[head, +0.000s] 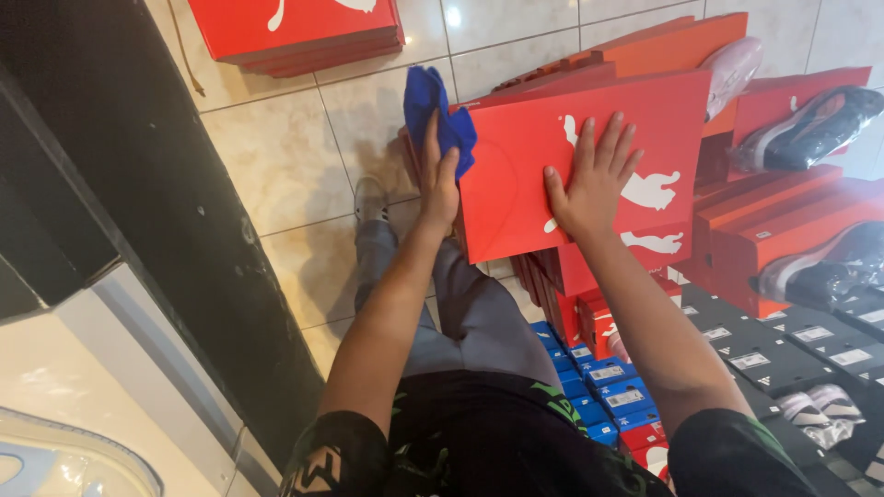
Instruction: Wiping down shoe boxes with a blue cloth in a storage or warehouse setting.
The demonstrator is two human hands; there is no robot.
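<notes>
Hands: left hand (440,179) pinches a blue cloth (435,109); right hand (592,179) lies spread on a red box (525,175).

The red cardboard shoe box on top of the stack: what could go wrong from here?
The red cardboard shoe box is tilted on a tall uneven stack of red boxes; pressing with the right hand may tip it. The left hand holds a blue cloth at the box edge, so its grip looks weak. Black wrapped shoes nearby could be knocked.

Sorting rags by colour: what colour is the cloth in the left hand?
Blue; the cloth shows in the head view.
</notes>
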